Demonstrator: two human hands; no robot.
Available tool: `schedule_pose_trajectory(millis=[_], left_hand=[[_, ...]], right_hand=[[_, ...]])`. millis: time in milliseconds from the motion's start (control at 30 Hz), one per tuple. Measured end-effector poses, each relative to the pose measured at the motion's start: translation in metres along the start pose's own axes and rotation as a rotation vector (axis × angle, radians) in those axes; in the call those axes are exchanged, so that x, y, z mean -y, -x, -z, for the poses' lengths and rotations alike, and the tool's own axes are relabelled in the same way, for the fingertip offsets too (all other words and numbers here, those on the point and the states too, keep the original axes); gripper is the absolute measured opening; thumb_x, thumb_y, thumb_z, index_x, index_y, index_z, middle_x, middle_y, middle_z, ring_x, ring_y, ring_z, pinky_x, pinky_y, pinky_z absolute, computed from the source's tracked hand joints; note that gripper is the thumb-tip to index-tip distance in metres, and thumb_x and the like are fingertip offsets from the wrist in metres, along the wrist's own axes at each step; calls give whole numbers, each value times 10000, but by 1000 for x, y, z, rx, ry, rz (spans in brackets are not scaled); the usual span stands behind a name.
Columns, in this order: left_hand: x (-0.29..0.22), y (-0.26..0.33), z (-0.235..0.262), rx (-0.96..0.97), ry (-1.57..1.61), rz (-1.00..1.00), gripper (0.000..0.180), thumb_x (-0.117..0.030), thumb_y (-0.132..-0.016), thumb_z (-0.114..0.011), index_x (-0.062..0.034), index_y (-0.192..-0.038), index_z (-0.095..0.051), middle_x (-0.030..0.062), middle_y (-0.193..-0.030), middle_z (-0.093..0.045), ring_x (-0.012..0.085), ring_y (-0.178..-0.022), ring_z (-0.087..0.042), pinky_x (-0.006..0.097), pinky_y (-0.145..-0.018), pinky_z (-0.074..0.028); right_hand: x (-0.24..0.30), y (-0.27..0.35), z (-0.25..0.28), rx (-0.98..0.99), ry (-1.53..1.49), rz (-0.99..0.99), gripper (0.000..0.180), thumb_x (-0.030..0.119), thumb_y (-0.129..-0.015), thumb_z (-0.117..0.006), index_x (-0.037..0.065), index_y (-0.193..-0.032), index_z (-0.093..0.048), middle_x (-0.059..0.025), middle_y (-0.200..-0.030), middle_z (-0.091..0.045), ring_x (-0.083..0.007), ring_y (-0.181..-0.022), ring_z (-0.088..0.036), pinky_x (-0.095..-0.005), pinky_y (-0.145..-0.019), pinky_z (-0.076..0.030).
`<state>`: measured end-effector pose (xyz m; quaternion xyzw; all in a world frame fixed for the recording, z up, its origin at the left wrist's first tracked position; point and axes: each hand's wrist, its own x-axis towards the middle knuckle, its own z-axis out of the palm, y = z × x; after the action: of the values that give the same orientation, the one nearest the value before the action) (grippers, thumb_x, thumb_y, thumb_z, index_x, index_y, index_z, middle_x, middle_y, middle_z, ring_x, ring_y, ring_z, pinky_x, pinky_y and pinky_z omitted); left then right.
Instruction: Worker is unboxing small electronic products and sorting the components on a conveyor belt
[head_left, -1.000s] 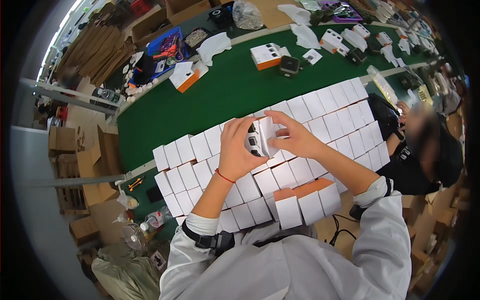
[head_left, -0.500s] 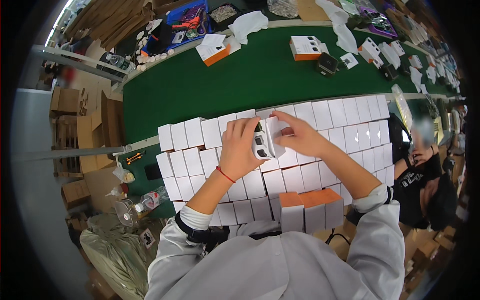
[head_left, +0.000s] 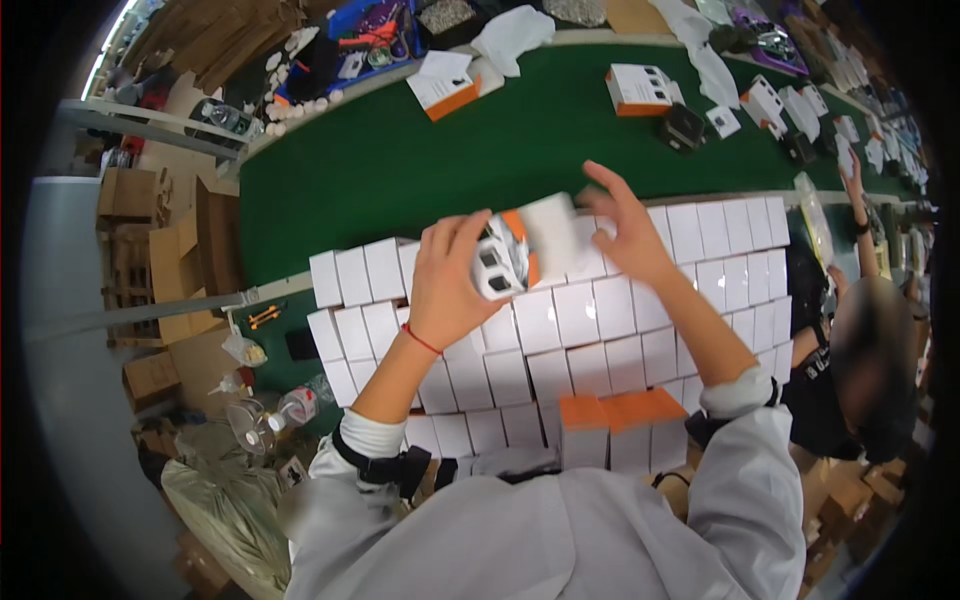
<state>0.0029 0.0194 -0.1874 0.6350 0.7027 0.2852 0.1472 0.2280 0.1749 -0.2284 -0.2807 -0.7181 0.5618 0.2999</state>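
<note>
A small white and orange box [head_left: 497,270] with dark pictures on its side is gripped in my left hand [head_left: 450,275], above the rows of boxes. Its white lid [head_left: 550,236] stands open to the right, smeared by motion, and orange shows along the opening. What lies inside is hard to make out. My right hand [head_left: 628,232] is just right of the lid, fingers apart and partly blurred, holding nothing. Below both hands, white boxes [head_left: 556,318] stand packed in several rows. At the near edge are a few boxes with orange tops [head_left: 640,400].
Across the far side runs a green work surface [head_left: 360,160], carrying an orange and white carton [head_left: 445,92], another carton [head_left: 640,90] and a black case [head_left: 683,128]. A blue tray [head_left: 372,40] of tools stands far left. Bottles [head_left: 300,403] are at left; a co-worker [head_left: 850,370] is at right.
My right hand has come off the box and opened to the right. The lid has swung open, exposing orange. My left hand has shifted slightly left with the box. The co-worker now reaches forward.
</note>
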Motion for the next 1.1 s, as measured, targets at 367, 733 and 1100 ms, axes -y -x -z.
schedule_pose_trajectory(millis=[367, 733, 1100], left_hand=[[32, -108, -10, 82, -351, 48, 1101, -185, -535, -1000, -127, -1512, -495, 120, -1382, -551, 366, -1264, -552, 510, -994, -528], [89, -148, -78, 449, -627, 279, 1091, -307, -596, -1006, -232, -1539, -462, 54, -1448, -532, 307, -1365, -515, 566, -1044, -478], [99, -116, -22, 275, -518, 159, 1139, -262, -568, -1000, -215, -1565, -451, 73, -1418, -533, 331, -1341, -511, 579, -1054, -464]], right_hand=[[-48, -120, -24, 104, 32, -370, 264, 193, -845, -823, 16, -1022, -737, -117, -936, -773, -199, -800, -745, -350, -742, -589], [-176, -110, 58, -427, 1286, -176, 421, 363, -910, -725, 72, -1213, -707, -153, -1302, -667, -395, -1060, -701, -520, -859, -603], [-110, -127, 34, -333, 833, 100, 71, 55, -903, -663, 81, -961, -695, -137, -923, -662, -398, -881, -690, -476, -756, -570]])
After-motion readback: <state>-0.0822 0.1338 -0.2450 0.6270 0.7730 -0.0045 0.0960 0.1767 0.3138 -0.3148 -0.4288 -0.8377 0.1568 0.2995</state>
